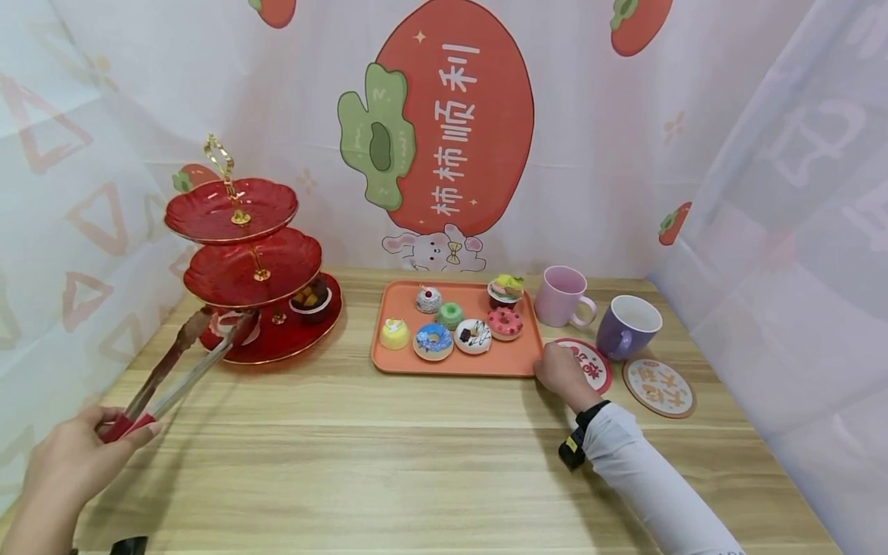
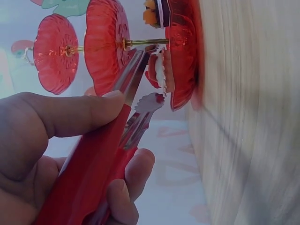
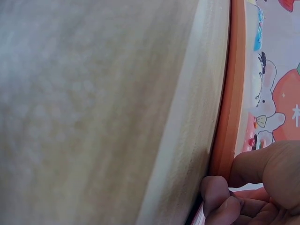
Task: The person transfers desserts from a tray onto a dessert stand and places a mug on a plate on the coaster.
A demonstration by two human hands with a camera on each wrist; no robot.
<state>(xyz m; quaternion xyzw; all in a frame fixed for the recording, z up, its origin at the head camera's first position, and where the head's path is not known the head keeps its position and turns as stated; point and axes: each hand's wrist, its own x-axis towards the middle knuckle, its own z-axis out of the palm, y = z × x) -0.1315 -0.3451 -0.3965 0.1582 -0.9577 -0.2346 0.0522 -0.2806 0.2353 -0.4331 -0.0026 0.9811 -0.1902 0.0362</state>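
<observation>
My left hand (image 1: 72, 462) holds a pair of tongs (image 2: 91, 171) by their red handles, thumb on one side and fingers on the other. Their metal tips stand apart on either side of a small red-and-white cake (image 2: 160, 70) on the bottom tier of a red three-tier stand (image 1: 236, 281); whether they touch it I cannot tell. At the near right corner of an orange tray (image 1: 451, 372), my right hand (image 1: 560, 374) pinches the rim, its thumb on the rim and the other fingers curled at the corner. Several toy donuts (image 1: 433, 341) and small cakes (image 1: 395, 334) sit on the tray.
A dark cupcake (image 1: 312, 302) is also on the stand's bottom tier. Right of the tray stand a pink mug (image 1: 562, 297) and a purple mug (image 1: 628, 327). Two round coasters lie before them, one pink-edged (image 1: 595, 366), one brown-edged (image 1: 659, 388). Printed cloth hangs around the wooden table (image 1: 388, 455).
</observation>
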